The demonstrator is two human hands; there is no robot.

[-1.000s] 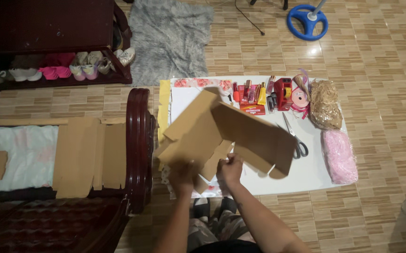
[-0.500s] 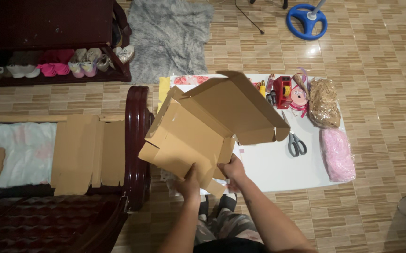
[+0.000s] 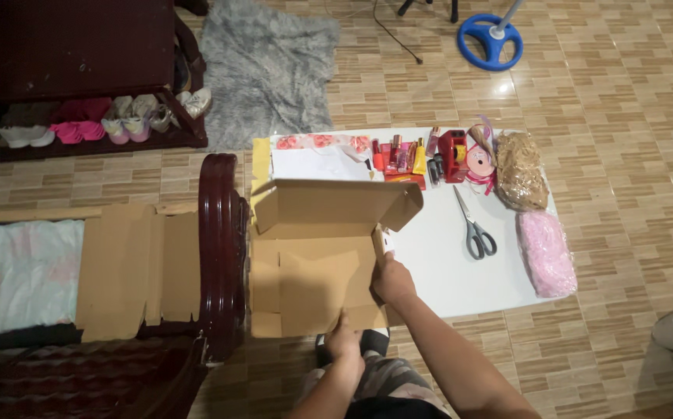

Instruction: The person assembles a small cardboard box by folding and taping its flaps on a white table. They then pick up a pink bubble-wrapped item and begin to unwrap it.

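Flat cardboard blanks (image 3: 138, 268) far left of white board (image 3: 460, 271). Half-folded cardboard box (image 3: 317, 256) on board's left edge, rear flap raised. Left hand (image 3: 344, 341) gripping box's near edge; right hand (image 3: 392, 281) pinching its right side flap; hands apart. Scissors (image 3: 472, 229) mid-board; pink filler bag (image 3: 546, 252) on right edge.

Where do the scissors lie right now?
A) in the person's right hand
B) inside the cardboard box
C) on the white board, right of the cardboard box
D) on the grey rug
C: the scissors lie flat on the white board, clear of the cardboard box, while the right hand presses the box's side flap and holds no tool.
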